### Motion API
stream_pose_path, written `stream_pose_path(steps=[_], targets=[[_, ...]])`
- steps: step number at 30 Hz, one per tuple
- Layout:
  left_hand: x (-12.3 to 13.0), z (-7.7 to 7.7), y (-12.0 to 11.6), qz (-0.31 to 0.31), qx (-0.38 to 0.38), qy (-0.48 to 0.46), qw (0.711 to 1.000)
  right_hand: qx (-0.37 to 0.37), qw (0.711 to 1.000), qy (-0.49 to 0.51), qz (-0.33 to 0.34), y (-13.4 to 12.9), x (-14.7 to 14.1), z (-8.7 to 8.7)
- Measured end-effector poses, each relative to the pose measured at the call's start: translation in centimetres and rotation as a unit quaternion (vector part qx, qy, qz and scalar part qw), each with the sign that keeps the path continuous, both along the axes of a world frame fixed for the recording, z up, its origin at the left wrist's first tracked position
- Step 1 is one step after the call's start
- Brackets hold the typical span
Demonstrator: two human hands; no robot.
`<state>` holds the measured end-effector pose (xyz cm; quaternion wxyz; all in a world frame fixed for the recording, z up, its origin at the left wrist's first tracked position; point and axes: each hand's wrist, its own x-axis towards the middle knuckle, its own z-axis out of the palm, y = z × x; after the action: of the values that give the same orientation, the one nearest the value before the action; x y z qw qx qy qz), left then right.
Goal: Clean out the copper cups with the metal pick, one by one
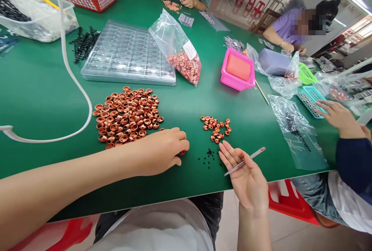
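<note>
My left hand (167, 148) reaches over the table at the right edge of a big pile of copper-coloured cup-shaped pieces (128, 117). Its fingers curl down, and a small reddish copper piece (182, 153) shows at the fingertips; the rest of what they hold is hidden. Palm up, my right hand (245, 177) has metal tweezers (255, 153) lying across its fingers under the thumb. Beyond its fingertips lies a smaller group of copper-coloured pieces (216, 128). Tiny black dots (208, 158) are scattered on the green top between my hands.
Behind the pile stand stacked clear compartment trays (124, 55) and a bag of copper pieces (186, 64). A pink basket (238, 82) and a plastic bag (299, 138) lie rightward. A white cable (69, 63) curves at left. A co-worker's hand (337, 115) is at right; others sit opposite.
</note>
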<state>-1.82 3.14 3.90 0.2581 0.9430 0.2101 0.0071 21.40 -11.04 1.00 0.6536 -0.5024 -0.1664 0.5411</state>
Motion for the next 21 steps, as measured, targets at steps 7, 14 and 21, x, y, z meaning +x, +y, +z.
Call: stream_pose_path(steps=[7, 14, 21], targets=[[-2.1, -0.8, -0.6, -0.001, 0.045, -0.062, 0.997, 0.038, 0.998, -0.029, -0.028, -0.3, 0.8, -0.7], [-2.0, -2.3, -1.8, -0.071, 0.099, -0.109, 0.987, 0.061, 0.996, -0.033, -0.063, 0.4, 0.7, -1.6], [-5.7, -3.2, -0.5, 0.036, 0.182, -0.095, 0.978, 0.084, 0.988, -0.048, -0.117, -0.4, 2.7, -1.8]])
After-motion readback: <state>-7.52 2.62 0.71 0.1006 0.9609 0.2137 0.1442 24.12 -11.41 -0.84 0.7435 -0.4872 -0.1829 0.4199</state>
